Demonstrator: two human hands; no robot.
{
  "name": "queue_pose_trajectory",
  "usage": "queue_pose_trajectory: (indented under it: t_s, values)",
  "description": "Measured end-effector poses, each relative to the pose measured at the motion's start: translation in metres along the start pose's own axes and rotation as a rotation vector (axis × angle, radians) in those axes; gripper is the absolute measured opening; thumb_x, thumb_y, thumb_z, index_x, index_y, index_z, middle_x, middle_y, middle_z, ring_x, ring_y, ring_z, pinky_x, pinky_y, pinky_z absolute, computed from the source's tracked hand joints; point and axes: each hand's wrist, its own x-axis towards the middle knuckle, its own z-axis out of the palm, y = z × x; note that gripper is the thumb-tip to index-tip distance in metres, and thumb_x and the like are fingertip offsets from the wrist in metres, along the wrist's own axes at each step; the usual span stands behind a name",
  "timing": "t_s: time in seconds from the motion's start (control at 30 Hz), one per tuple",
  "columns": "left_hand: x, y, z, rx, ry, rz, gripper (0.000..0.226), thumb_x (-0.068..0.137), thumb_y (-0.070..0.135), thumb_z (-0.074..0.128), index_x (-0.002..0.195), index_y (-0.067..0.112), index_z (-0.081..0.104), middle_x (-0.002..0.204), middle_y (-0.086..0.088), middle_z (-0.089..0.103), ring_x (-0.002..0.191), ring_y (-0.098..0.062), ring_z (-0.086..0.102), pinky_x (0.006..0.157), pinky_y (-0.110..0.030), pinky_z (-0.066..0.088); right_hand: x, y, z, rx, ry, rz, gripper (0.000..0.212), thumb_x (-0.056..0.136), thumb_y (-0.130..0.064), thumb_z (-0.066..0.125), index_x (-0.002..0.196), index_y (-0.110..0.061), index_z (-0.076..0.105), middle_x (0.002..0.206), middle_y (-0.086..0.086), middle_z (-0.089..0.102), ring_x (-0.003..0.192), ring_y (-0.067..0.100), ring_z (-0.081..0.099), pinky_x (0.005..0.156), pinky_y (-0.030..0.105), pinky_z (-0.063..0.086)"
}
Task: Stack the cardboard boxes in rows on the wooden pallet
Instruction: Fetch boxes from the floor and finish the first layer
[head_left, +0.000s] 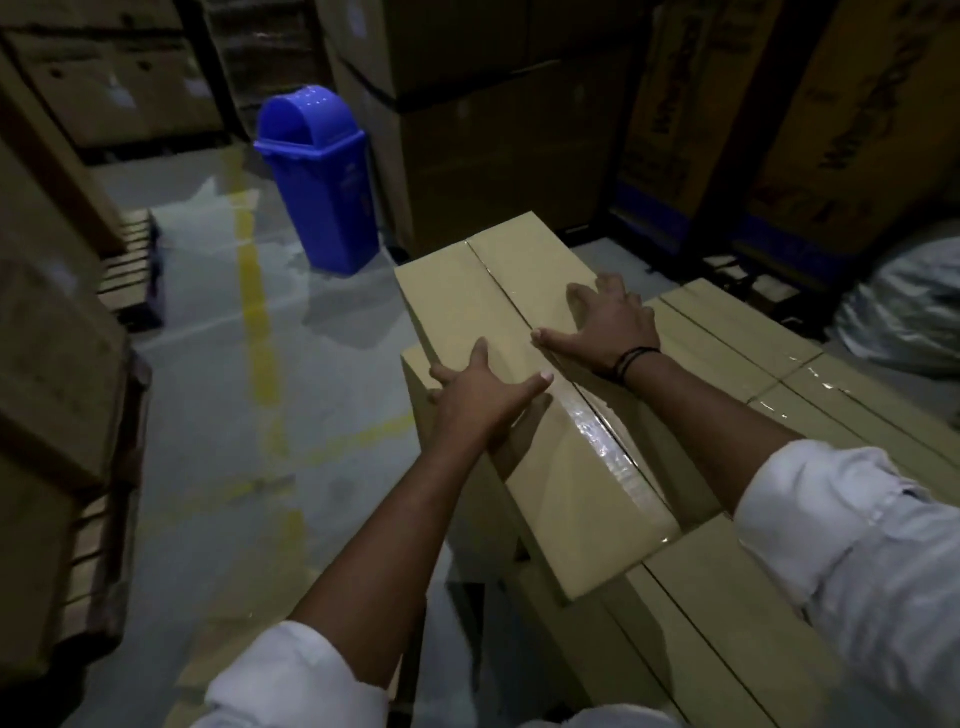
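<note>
At the far left I am seeing tall stacked brown cartons (47, 364) sitting on a slatted wooden pallet (130, 270). A grey floor aisle (208, 415) with a yellow painted line (254, 322) is lying open beside them. A blue plastic swing-lid bin (317, 176) is standing past the line, near the far corner of the work stack.

The left hand (478, 395) is reaching forward on a nearly straight arm, its grip released. The fingers are splaying, the thumb is lying on the top face of the long tan cardboard box (550, 499), and the outer fingers are reaching over its left edge. That box is lying askew on a lower layer of matching taped boxes (753, 364).

The right hand (608, 322), a black band (631, 361) at its wrist, is pressing flat on the same face. Its grip is likewise released, the fingers fanning toward the right edge. A silvery wrapped bundle (914, 306) is crowding the far right.
</note>
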Motion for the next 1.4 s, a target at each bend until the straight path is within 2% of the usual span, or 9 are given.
queue_pose_trajectory:
  t_s: [0.47, 0.57, 0.67, 0.8, 0.97, 1.03, 1.13, 1.3, 1.4]
  values:
    - [0.127, 0.147, 0.092, -0.057, -0.235, 0.086, 0.106, 0.082, 0.072, 0.067, 0.162, 0.036, 0.008, 0.165, -0.024, -0.009, 0.149, -0.053, 0.013, 0.113, -0.054, 0.035, 0.14, 0.158, -0.001, -0.016, -0.048, 0.207, 0.102, 0.062, -0.088, 0.065, 0.147, -0.036, 0.042, 0.161, 0.008, 0.022, 0.139, 0.041, 0.034, 0.111, 0.056, 0.032]
    - [0.175, 0.161, 0.115, -0.089, -0.299, 0.075, 0.102, 0.083, 0.068, 0.068, 0.162, 0.037, 0.01, 0.165, -0.023, -0.009, 0.147, -0.055, 0.015, 0.111, -0.056, 0.036, 0.177, 0.183, 0.013, -0.032, -0.106, 0.283, 0.11, 0.057, -0.09, 0.065, 0.15, -0.039, 0.036, 0.163, 0.008, 0.02, 0.141, 0.04, 0.032, 0.113, 0.054, 0.031]
    - [0.225, 0.169, 0.133, -0.114, -0.353, 0.043, 0.095, 0.087, 0.062, 0.067, 0.161, 0.037, 0.013, 0.164, -0.024, -0.005, 0.145, -0.054, 0.021, 0.111, -0.053, 0.036, 0.217, 0.197, 0.033, -0.021, -0.161, 0.372, 0.115, 0.062, -0.083, 0.07, 0.156, -0.035, 0.025, 0.164, 0.01, 0.021, 0.143, 0.039, 0.028, 0.115, 0.053, 0.027]
    - [0.286, 0.167, 0.153, -0.164, -0.415, -0.053, 0.089, 0.089, 0.055, 0.067, 0.16, 0.038, 0.017, 0.161, -0.022, 0.005, 0.137, -0.049, 0.037, 0.11, -0.05, 0.042, 0.267, 0.203, 0.08, 0.021, -0.225, 0.49, 0.114, 0.066, -0.076, 0.074, 0.157, -0.033, 0.021, 0.161, 0.009, 0.024, 0.141, 0.038, 0.029, 0.112, 0.05, 0.026]
    - [0.339, 0.144, 0.188, -0.204, -0.459, -0.211, 0.083, 0.09, 0.036, 0.066, 0.159, 0.042, 0.019, 0.161, -0.016, -0.001, 0.131, -0.047, 0.039, 0.1, -0.042, 0.044, 0.311, 0.212, 0.156, 0.035, -0.369, 0.537, 0.108, 0.066, -0.072, 0.076, 0.155, -0.037, 0.024, 0.16, 0.01, 0.024, 0.139, 0.039, 0.032, 0.109, 0.051, 0.029]
    - [0.356, 0.131, 0.202, -0.204, -0.474, -0.289, 0.083, 0.088, 0.031, 0.063, 0.158, 0.044, 0.02, 0.161, -0.019, -0.001, 0.126, -0.048, 0.043, 0.104, -0.043, 0.042, 0.324, 0.214, 0.187, 0.025, -0.414, 0.536, 0.107, 0.066, -0.071, 0.076, 0.154, -0.038, 0.025, 0.16, 0.01, 0.024, 0.139, 0.039, 0.032, 0.11, 0.052, 0.029]
    - [0.378, 0.11, 0.218, -0.25, -0.489, -0.394, 0.079, 0.088, 0.028, 0.06, 0.157, 0.044, 0.023, 0.16, -0.018, 0.003, 0.122, -0.046, 0.046, 0.11, -0.048, 0.041, 0.337, 0.213, 0.23, 0.013, -0.462, 0.499, 0.107, 0.067, -0.07, 0.076, 0.155, -0.038, 0.023, 0.159, 0.011, 0.024, 0.138, 0.039, 0.032, 0.11, 0.051, 0.028]
    - [0.399, 0.078, 0.238, -0.38, -0.512, -0.543, 0.079, 0.088, 0.026, 0.062, 0.155, 0.044, 0.027, 0.163, -0.012, -0.001, 0.123, -0.044, 0.049, 0.101, -0.051, 0.051, 0.351, 0.207, 0.283, 0.005, -0.512, 0.456, 0.107, 0.068, -0.069, 0.074, 0.155, -0.039, 0.02, 0.157, 0.01, 0.026, 0.137, 0.039, 0.033, 0.11, 0.051, 0.028]
    - [0.418, 0.061, 0.248, -0.404, -0.589, -0.568, 0.089, 0.076, 0.035, 0.065, 0.157, 0.035, 0.029, 0.159, -0.018, 0.017, 0.12, -0.042, 0.055, 0.1, -0.051, 0.052, 0.351, 0.206, 0.306, 0.038, -0.577, 0.48, 0.103, 0.071, -0.067, 0.073, 0.155, -0.035, 0.022, 0.161, 0.008, 0.021, 0.142, 0.037, 0.026, 0.112, 0.053, 0.026]
